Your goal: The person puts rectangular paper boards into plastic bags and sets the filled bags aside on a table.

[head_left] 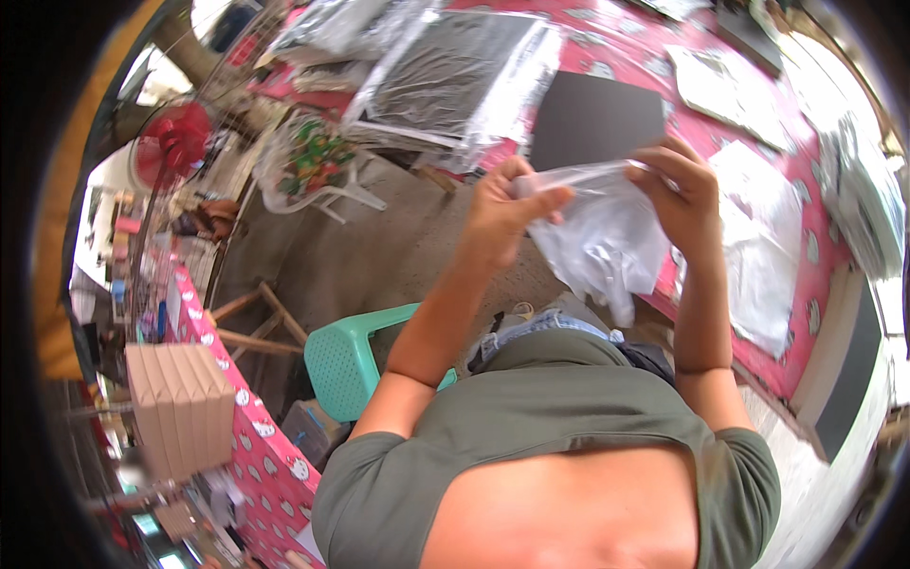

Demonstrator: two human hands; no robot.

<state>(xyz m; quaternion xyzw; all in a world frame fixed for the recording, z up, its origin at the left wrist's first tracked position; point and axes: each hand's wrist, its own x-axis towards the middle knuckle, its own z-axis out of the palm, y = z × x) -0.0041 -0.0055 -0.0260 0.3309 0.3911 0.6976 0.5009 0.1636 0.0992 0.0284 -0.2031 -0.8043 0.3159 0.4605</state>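
Observation:
A clear plastic bag [607, 237] hangs between my hands in front of my body, its upper edge stretched taut. My left hand [512, 204] is closed on the left end of that edge, thumb laid along it. At the right end, my right hand [678, 185] pinches the bag with thumb and fingers. Just beyond the bag, a dark grey flat board [597, 119] lies on the pink patterned table cover [806, 322]. Beside my right forearm lies a pile of clear plastic bags [758, 237].
Plastic-wrapped dark sheets [445, 76] are stacked at the far left of the table. A white packet [725, 90] lies at the far right, near stacked sheets [863, 194]. To my left are a green stool [346, 365], a white chair [327, 194] with colourful items, brown boxes [180, 408] and a red fan [175, 142].

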